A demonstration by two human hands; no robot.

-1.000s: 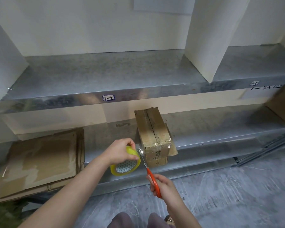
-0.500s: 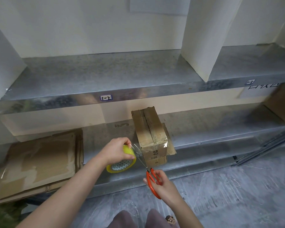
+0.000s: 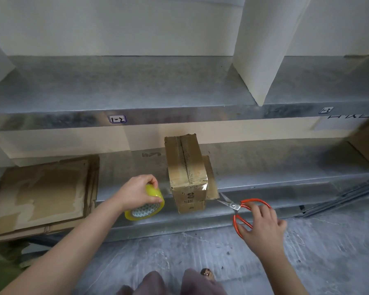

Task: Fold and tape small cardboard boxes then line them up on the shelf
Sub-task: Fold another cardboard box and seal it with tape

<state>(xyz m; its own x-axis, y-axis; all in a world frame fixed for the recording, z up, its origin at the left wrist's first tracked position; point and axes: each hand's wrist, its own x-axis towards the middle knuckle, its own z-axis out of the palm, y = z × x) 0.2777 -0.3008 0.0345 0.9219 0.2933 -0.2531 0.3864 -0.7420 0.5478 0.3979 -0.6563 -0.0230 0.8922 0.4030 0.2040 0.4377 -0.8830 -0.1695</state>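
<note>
Box place: the small cardboard box [image 3: 186,173] stands on the lower shelf [image 3: 264,167], dead ahead at 12 o'clock, its top seam taped and a brown flap [image 3: 210,177] sticking out at its 3 o'clock.
Box handling: likely light and empty; the walls are stiff but dent easily and the taped top is slick. Best taken by both side walls, not by the loose flap.
Left hand: the left hand [image 3: 140,191] is clasped over a yellow tape roll [image 3: 146,206] at the box's 8 o'clock.
Right hand: the right hand [image 3: 262,226] rests with spread, nearly straight fingers on the orange-handled scissors [image 3: 239,206] at the box's 4 o'clock.
Blanks: flat cardboard [image 3: 41,192] lies at 9 o'clock.
Writing: a sticker [image 3: 117,119] on the upper shelf edge reads "1-2". The print [image 3: 190,199] on the box front is too small to read.
</note>
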